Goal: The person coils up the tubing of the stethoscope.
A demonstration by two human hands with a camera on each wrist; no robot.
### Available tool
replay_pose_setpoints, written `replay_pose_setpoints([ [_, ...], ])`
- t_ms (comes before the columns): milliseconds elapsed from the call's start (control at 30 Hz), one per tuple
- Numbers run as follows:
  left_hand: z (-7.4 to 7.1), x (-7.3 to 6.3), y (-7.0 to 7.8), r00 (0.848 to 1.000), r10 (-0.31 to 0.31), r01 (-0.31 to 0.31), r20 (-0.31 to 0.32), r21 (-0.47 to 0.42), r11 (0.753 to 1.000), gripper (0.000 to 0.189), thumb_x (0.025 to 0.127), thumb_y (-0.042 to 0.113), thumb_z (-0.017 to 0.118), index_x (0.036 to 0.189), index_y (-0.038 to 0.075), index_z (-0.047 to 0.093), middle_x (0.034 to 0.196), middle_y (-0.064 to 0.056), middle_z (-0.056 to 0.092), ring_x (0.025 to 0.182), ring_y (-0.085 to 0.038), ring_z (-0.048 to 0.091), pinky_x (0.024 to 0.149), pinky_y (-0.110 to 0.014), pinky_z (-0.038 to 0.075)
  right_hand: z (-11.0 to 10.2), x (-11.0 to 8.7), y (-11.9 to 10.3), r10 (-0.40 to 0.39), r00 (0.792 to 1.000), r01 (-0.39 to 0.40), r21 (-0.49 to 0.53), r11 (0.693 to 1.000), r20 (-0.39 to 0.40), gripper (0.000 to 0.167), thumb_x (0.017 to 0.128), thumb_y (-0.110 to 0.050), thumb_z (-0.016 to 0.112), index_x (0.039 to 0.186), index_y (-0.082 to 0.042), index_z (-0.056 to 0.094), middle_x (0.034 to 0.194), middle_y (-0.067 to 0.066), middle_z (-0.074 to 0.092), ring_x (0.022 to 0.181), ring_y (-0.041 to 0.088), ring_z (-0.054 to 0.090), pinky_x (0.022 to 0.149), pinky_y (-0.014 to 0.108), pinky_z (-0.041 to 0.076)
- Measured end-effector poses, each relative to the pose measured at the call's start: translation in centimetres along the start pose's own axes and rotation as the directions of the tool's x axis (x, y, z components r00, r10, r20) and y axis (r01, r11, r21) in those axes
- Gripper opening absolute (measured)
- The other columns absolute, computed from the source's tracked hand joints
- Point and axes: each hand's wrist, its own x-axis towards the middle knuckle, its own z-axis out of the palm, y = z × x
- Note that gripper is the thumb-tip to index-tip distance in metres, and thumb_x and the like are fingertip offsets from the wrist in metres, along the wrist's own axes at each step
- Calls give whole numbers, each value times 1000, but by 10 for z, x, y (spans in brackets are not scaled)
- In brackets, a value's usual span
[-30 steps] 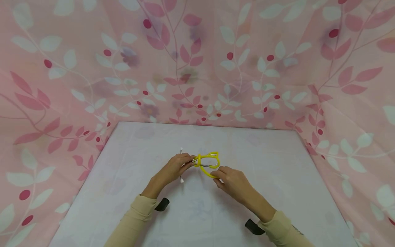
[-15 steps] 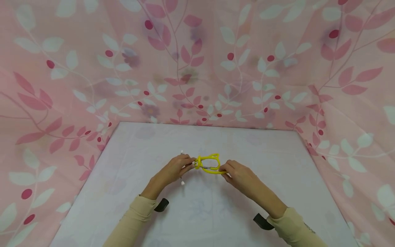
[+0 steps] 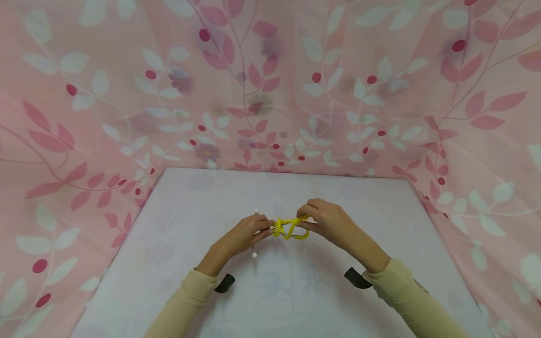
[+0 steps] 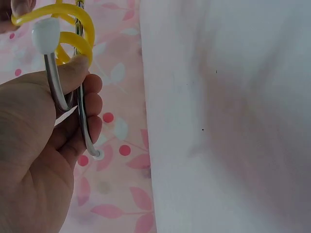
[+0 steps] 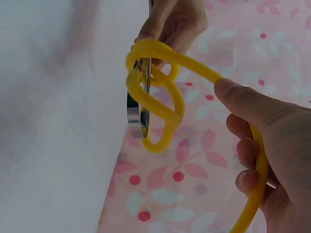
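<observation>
Over the table (image 3: pixel 291 305) | left hand (image 3: pixel 243 234) grips metal eartubes (image 4: pixel 52 73) | right hand (image 3: pixel 331 221) grips yellow tube (image 5: pixel 196 67)

Dim light, diffuse shadows (slightly soft, perhaps).

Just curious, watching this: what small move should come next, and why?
Probably the right hand should wind the tube further round the metal frame: the tube already loops it, the right hand holds a length past the loops, and the left hand grips the frame.

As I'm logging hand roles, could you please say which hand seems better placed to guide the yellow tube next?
Probably the right hand: it pinches the yellow tube, while the left hand grips the metal stems.
</observation>
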Motion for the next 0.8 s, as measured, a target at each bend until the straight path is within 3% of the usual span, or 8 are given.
replay_pose_setpoints([
  [200,-1,1,7,998,63,-63,-14,-18,998,30,95,26,65,121,11,69,103,2,65,89,-6,58,78,-20,53,5,13,20,21,999,-25,177,984,27,27,77,-24,84,98,-13,70,91,-2,66,74,12,61,66,24,55],
  [367,-1,3,12,995,98,-98,1,-57,994,30,95,27,65,121,12,69,101,4,63,88,-5,56,77,-22,54,18,19,33,-4,1000,-1,362,932,13,23,80,-18,80,102,-11,74,92,2,70,72,10,60,62,23,53],
  [433,-1,3,12,993,115,-116,-13,-74,990,30,95,26,64,121,12,69,100,5,62,87,-4,55,75,-23,55,24,20,38,23,1000,-26,424,905,13,22,81,-19,79,102,-12,75,92,0,71,73,7,60,63,20,53],
  [533,0,3,12,987,148,-153,-60,-96,984,30,94,23,65,121,10,69,99,5,62,86,-5,54,73,-26,55,36,17,45,110,993,-113,527,842,38,21,82,-19,79,101,-11,76,92,-1,73,75,7,64,67,20,55],
  [733,-3,3,11,979,156,-170,-128,-107,980,34,94,21,66,125,8,67,101,3,63,86,-5,54,74,-25,55,59,8,55,282,943,-322,703,635,177,21,87,-18,74,105,-8,75,98,6,75,77,17,72,72,25,59],
  [800,-4,3,11,980,144,-159,-139,-109,981,34,94,22,65,125,9,67,101,4,64,86,-4,54,74,-22,54,67,5,57,311,928,-357,728,586,206,20,88,-17,73,106,-9,75,100,8,75,80,20,73,74,27,59],
])
